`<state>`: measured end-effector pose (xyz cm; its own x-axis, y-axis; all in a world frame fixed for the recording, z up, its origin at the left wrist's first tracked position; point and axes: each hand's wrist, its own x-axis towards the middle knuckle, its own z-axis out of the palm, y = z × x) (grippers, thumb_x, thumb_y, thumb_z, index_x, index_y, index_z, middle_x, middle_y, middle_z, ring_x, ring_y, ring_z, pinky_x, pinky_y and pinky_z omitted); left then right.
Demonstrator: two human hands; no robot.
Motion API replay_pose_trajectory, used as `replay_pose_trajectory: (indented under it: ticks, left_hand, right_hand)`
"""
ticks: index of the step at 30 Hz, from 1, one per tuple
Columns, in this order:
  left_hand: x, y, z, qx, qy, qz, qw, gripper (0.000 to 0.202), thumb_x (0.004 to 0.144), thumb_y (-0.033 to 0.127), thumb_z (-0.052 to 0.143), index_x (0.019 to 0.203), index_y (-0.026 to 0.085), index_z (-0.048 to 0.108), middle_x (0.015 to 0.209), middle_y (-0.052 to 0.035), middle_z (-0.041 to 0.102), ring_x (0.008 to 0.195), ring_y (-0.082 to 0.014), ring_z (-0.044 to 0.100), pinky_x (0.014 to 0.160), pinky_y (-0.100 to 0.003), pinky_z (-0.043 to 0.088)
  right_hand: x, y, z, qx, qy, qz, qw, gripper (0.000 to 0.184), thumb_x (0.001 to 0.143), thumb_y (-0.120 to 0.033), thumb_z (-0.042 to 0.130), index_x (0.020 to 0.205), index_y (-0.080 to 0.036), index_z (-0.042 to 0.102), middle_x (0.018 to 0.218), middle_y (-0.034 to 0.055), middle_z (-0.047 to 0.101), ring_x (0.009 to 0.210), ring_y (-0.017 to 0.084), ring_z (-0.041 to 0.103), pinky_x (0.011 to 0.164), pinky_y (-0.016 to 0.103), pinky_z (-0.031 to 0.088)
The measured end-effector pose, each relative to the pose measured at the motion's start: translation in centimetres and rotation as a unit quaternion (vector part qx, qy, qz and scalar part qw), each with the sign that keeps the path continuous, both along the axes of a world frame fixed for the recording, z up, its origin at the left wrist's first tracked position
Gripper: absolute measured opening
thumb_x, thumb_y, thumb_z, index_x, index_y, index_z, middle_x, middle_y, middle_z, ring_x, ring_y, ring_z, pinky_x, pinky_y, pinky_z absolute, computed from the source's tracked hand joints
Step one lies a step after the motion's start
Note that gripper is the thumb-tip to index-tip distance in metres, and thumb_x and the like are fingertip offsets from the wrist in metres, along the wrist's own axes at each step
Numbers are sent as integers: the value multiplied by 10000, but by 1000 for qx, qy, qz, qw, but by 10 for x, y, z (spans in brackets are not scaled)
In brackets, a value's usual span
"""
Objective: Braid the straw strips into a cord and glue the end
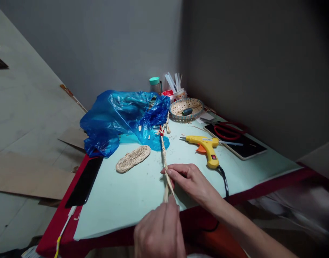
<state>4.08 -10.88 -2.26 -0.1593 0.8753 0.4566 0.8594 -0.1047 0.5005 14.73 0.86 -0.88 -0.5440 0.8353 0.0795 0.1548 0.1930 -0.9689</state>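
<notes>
A pale braided straw cord (164, 152) runs from a red tie (161, 132) near the blue bag toward me. My right hand (184, 175) pinches the braid between thumb and forefinger, where it splits into loose strands (168, 188). Closer to me, my left hand (160, 229) is closed around the strand ends; its fingertips are mostly hidden behind the back of the hand. Left of the braid lies a flat oval coil of braided straw (133, 158), touched by neither hand.
A blue plastic bag (118, 114) covers the table's back left. A yellow glue gun (204, 145), red-handled scissors (229, 130) on a tablet (245, 147), and a woven basket (186, 109) with a thread spool (187, 111) sit right. A phone (85, 181) lies at the left edge.
</notes>
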Motion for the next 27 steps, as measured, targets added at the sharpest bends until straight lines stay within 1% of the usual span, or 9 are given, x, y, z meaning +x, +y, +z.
replay_pose_trajectory:
  ticks: [3, 5, 10, 12, 14, 16, 19, 24, 27]
  left_hand:
    - [10, -5, -24, 27, 28, -5, 999, 399, 842, 97, 518, 1193, 212, 670, 680, -108, 674, 585, -226, 604, 591, -336, 389]
    - [8, -3, -24, 18, 63, -13, 998, 377, 851, 97, 513, 1173, 205, 676, 655, -94, 661, 555, -213, 582, 571, -336, 384]
    - [-19, 23, 25, 53, -46, -70, 995, 207, 863, 198, 537, 1011, 243, 674, 986, -109, 667, 945, -266, 589, 827, -383, 442]
    - [-30, 42, 38, -38, -168, -33, 984, 236, 853, 271, 582, 1082, 222, 603, 1094, -115, 631, 992, -253, 587, 861, -376, 444]
    - [-36, 60, 40, -203, -349, -99, 910, 295, 878, 317, 551, 1156, 227, 517, 943, -62, 639, 755, -164, 611, 709, -296, 481]
    - [-37, 72, 33, -303, -473, -183, 807, 209, 906, 349, 490, 1062, 210, 496, 680, 24, 563, 438, -69, 406, 446, -195, 342]
    - [-34, 78, 22, -337, -532, -197, 752, 201, 914, 374, 475, 1025, 206, 479, 575, 73, 475, 397, -50, 172, 370, -183, 109]
    - [-33, 74, 21, -319, -443, -180, 818, 225, 908, 363, 489, 992, 172, 575, 485, 64, 465, 441, -82, 321, 453, -190, 259]
    - [-32, 72, 23, -292, -382, -144, 865, 228, 894, 344, 507, 814, 162, 618, 451, 43, 488, 496, -108, 428, 547, -210, 341]
  right_hand:
    - [4, 0, 2, -22, 8, 26, 999, 380, 944, -358, 433, 743, -145, 675, 649, 3, 619, 600, 118, 504, 617, 224, 384]
    - [7, 0, 2, -40, 13, 44, 998, 374, 933, -376, 461, 715, -140, 653, 628, -7, 584, 536, 93, 438, 539, 206, 346]
    - [11, 1, -2, -54, 67, 69, 994, 335, 947, -408, 451, 850, -139, 625, 676, -1, 593, 613, 109, 494, 596, 206, 390]
    - [11, 0, -2, -43, 81, 83, 992, 357, 967, -400, 411, 824, -143, 613, 691, 6, 593, 666, 124, 531, 666, 223, 421]
    - [11, -2, -1, -24, 91, 92, 991, 351, 985, -375, 373, 879, -154, 625, 725, 7, 611, 719, 135, 564, 740, 241, 438]
    - [13, -4, 0, -3, 90, 88, 992, 320, 991, -351, 364, 1041, -177, 628, 829, 14, 650, 828, 151, 597, 831, 261, 435]
    - [18, -7, 1, 14, 50, 84, 995, 325, 990, -341, 372, 1198, -210, 584, 952, 22, 669, 946, 169, 600, 886, 276, 421]
    - [26, -14, 5, 71, -112, 58, 990, 297, 995, -302, 326, 1065, -221, 602, 750, 1, 654, 640, 137, 578, 611, 235, 404]
    - [28, -23, 11, 157, -245, 18, 957, 297, 973, -279, 336, 838, -198, 588, 612, 4, 591, 475, 131, 483, 484, 264, 295]
